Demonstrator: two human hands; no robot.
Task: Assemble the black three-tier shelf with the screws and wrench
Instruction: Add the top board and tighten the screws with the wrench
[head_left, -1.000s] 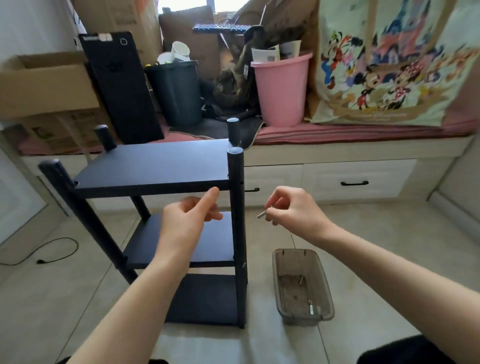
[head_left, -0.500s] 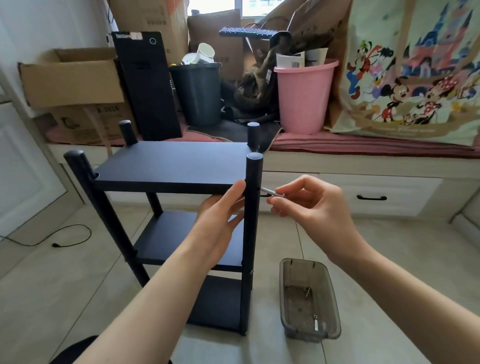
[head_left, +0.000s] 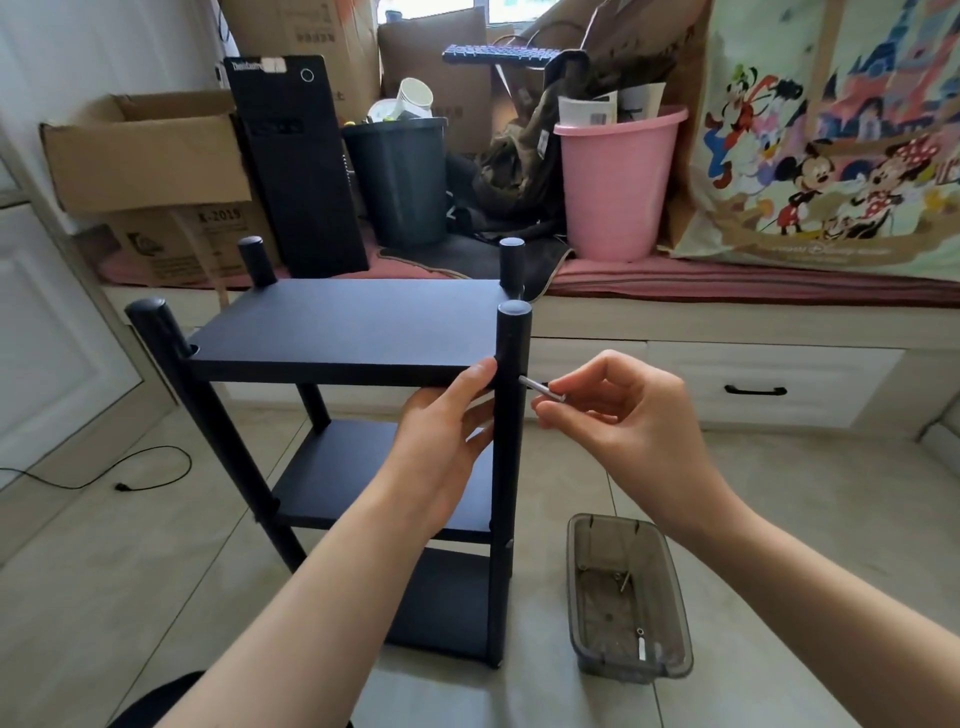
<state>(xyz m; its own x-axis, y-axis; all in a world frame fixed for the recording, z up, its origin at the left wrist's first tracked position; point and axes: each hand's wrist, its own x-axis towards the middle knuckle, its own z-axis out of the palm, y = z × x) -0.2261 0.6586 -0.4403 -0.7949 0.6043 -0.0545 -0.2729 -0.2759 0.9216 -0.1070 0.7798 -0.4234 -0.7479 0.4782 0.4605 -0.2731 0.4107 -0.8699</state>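
Observation:
The black three-tier shelf stands upright on the tiled floor in front of me. My left hand grips the front right post just under the top board, thumb against the board's edge. My right hand pinches a silver screw between thumb and fingers. The screw's tip sits at the right side of that post, level with the top board. No wrench is visible in either hand.
A smoky plastic tray with a few screws and small metal parts lies on the floor to the right of the shelf. Behind it runs a window bench with a pink bucket, a dark bin, cardboard boxes and a black PC tower. A cable trails at left.
Both hands rose from mid-height to the top tier. The left hand closed around the front right post, and the right hand brought the screw's tip up to the post's side.

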